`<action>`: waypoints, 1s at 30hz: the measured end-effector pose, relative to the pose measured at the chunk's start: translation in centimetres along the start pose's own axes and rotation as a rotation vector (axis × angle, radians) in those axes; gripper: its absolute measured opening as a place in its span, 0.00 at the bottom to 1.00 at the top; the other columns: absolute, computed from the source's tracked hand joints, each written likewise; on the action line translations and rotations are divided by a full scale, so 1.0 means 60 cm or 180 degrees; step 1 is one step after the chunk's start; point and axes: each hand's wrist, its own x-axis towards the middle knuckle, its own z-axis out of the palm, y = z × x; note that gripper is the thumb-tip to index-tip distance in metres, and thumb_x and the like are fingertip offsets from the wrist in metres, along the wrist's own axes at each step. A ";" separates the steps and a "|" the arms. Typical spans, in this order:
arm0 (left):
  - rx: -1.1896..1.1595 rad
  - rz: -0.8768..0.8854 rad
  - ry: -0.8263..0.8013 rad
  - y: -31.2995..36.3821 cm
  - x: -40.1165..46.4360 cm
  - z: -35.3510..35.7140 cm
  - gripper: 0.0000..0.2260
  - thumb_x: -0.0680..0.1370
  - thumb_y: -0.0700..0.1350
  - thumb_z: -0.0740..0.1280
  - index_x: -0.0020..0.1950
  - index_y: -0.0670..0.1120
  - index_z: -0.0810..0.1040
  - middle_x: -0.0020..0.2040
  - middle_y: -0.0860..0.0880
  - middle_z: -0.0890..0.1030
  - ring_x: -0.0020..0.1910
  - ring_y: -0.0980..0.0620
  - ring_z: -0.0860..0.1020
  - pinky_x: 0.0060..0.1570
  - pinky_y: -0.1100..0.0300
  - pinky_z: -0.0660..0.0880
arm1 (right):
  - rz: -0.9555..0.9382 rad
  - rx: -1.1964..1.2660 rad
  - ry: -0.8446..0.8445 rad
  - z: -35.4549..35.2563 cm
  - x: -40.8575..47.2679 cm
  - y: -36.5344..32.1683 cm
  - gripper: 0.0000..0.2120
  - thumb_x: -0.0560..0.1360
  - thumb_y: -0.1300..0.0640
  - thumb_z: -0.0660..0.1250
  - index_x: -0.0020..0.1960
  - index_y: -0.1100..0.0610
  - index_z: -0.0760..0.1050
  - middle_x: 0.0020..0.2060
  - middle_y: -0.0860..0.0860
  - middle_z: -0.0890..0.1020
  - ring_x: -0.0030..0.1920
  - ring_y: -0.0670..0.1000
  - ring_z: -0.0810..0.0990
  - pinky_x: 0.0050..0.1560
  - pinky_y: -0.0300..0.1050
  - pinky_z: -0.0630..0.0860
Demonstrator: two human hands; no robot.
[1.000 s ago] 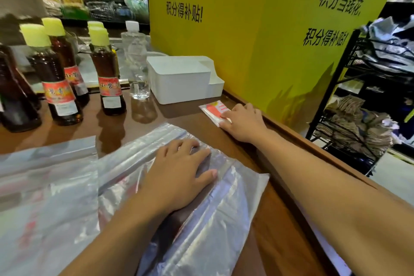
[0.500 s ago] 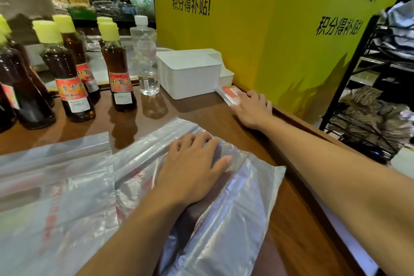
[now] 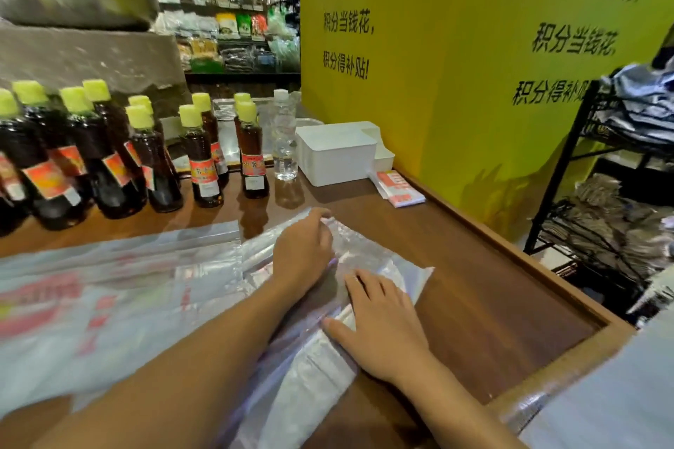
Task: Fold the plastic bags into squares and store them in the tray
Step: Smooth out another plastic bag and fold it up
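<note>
In the head view, a clear plastic bag (image 3: 368,259), folded into a long strip, lies on the brown wooden counter (image 3: 485,288) in the middle of the frame. Its long axis runs on a diagonal, from the bottom centre of the frame up toward the upper middle, where its far end points at the row of bottles.

The left hand (image 3: 304,251) reaches in from the lower left, forearm crossing over the strip, and its fingers curl onto the bag's far end; whether they pinch the plastic or only press on it cannot be told. The right hand (image 3: 383,324) comes in from the lower right and rests flat on the strip's near half, fingers straight and slightly spread, thumb out to the left.

A second, unfolded plastic bag (image 3: 109,299) with red print lies spread across the left of the frame, beside the strip. The white tray (image 3: 335,157) stands at the upper middle, against the yellow wall (image 3: 456,66), well apart from the hands. A small folded bag (image 3: 399,189) with red print lies just right of the tray. Dark sauce bottles (image 3: 204,157) with yellow caps line the upper left, and a clear water bottle (image 3: 284,142) stands between them and the tray.
</note>
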 end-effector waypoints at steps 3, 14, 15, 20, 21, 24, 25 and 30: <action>-0.0336 -0.0387 -0.0096 -0.010 0.012 -0.047 0.14 0.78 0.43 0.64 0.62 0.51 0.79 0.41 0.54 0.83 0.42 0.53 0.80 0.45 0.51 0.78 | -0.0028 -0.0049 0.0008 0.007 -0.001 0.000 0.38 0.78 0.29 0.48 0.82 0.47 0.47 0.82 0.47 0.50 0.81 0.52 0.49 0.79 0.53 0.46; 0.0862 -0.0040 -0.1437 -0.006 -0.281 -0.264 0.31 0.81 0.62 0.60 0.81 0.57 0.52 0.76 0.53 0.66 0.72 0.48 0.65 0.71 0.49 0.64 | 0.0110 -0.0111 -0.0183 -0.006 -0.021 -0.037 0.40 0.77 0.27 0.47 0.81 0.50 0.53 0.81 0.52 0.54 0.79 0.57 0.54 0.77 0.57 0.52; 0.1084 -0.0018 -0.1511 -0.016 -0.314 -0.278 0.33 0.81 0.64 0.58 0.82 0.59 0.48 0.77 0.54 0.63 0.73 0.49 0.63 0.72 0.50 0.62 | 0.0093 -0.0128 -0.0159 -0.005 -0.031 -0.053 0.39 0.77 0.27 0.47 0.80 0.50 0.55 0.79 0.52 0.58 0.78 0.58 0.57 0.76 0.58 0.55; 0.1680 -0.0006 -0.1970 -0.083 -0.415 -0.354 0.36 0.74 0.71 0.47 0.81 0.62 0.46 0.79 0.59 0.53 0.77 0.53 0.54 0.73 0.52 0.57 | -0.0082 -0.0199 -0.0245 -0.007 -0.092 -0.140 0.32 0.78 0.28 0.46 0.67 0.48 0.72 0.67 0.53 0.69 0.69 0.58 0.65 0.69 0.62 0.64; 0.1701 -0.0053 -0.1978 -0.099 -0.424 -0.371 0.37 0.72 0.72 0.44 0.80 0.62 0.49 0.79 0.59 0.53 0.77 0.53 0.54 0.73 0.52 0.57 | -0.0109 -0.0149 -0.0276 -0.007 -0.105 -0.157 0.30 0.78 0.29 0.47 0.64 0.48 0.73 0.64 0.53 0.70 0.68 0.57 0.66 0.68 0.61 0.65; 0.1655 -0.0180 -0.1992 -0.142 -0.445 -0.414 0.42 0.70 0.76 0.46 0.81 0.60 0.51 0.81 0.57 0.51 0.79 0.54 0.52 0.77 0.53 0.54 | -0.0361 -0.0087 -0.0254 -0.001 -0.139 -0.190 0.26 0.77 0.28 0.50 0.59 0.45 0.73 0.59 0.50 0.70 0.64 0.55 0.68 0.63 0.57 0.70; 0.1620 -0.0193 -0.2005 -0.152 -0.452 -0.426 0.42 0.71 0.77 0.50 0.81 0.60 0.51 0.82 0.57 0.50 0.80 0.54 0.51 0.78 0.53 0.52 | -0.0476 -0.0031 -0.0276 0.000 -0.149 -0.197 0.26 0.77 0.28 0.51 0.62 0.44 0.73 0.58 0.49 0.69 0.64 0.54 0.68 0.63 0.56 0.70; 0.1276 -0.0210 -0.1847 -0.187 -0.481 -0.465 0.37 0.75 0.72 0.61 0.81 0.60 0.55 0.81 0.61 0.53 0.79 0.60 0.53 0.76 0.58 0.52 | -0.0949 0.0321 -0.0345 0.017 -0.184 -0.195 0.29 0.75 0.31 0.62 0.73 0.39 0.68 0.62 0.43 0.68 0.63 0.48 0.72 0.64 0.51 0.67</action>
